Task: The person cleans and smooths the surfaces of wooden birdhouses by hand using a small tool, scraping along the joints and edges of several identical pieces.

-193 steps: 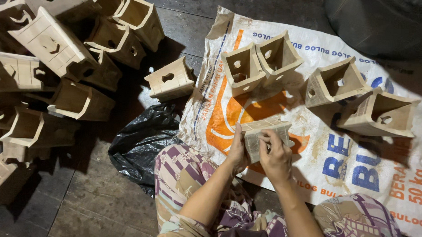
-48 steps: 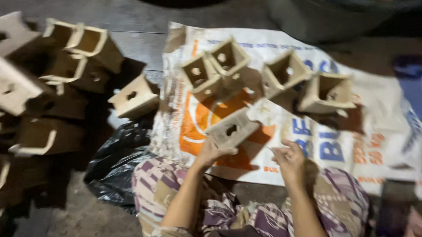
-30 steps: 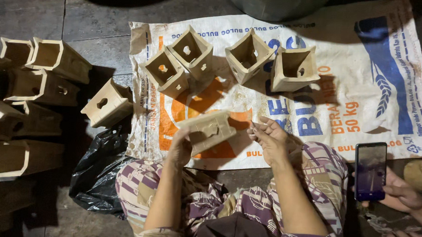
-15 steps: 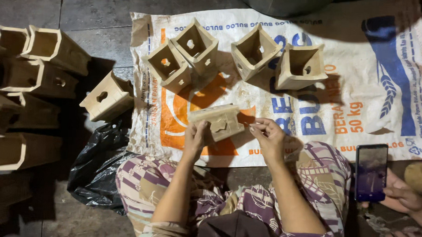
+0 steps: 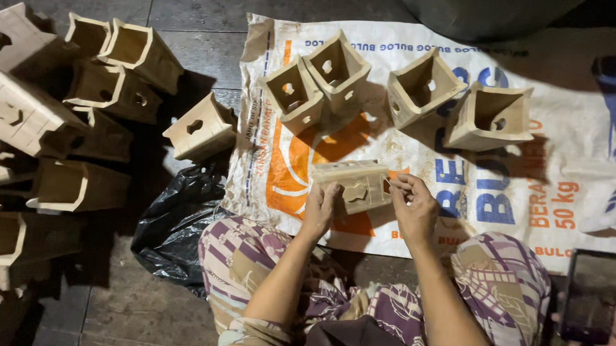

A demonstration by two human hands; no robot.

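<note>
Two bare hands hold one small wooden box between them, just above the printed woven sack on the floor. The left hand has its fingers closed on the left end of the box, with the thumb on the front face beside a cut-out hole. The right hand pinches the right end of the box with its fingertips pressed together on the edge. The box lies on its side, long axis running left to right.

Beyond the hands, four open wooden boxes of tapered shape stand in a row on the sack, openings facing up. One more box lies tilted just beside the sack's left edge, next to a crumpled black plastic bag. At the far left, a pile of similar boxes is stacked on the dark floor. At the lower right, a dark phone is held by another person's hand.
</note>
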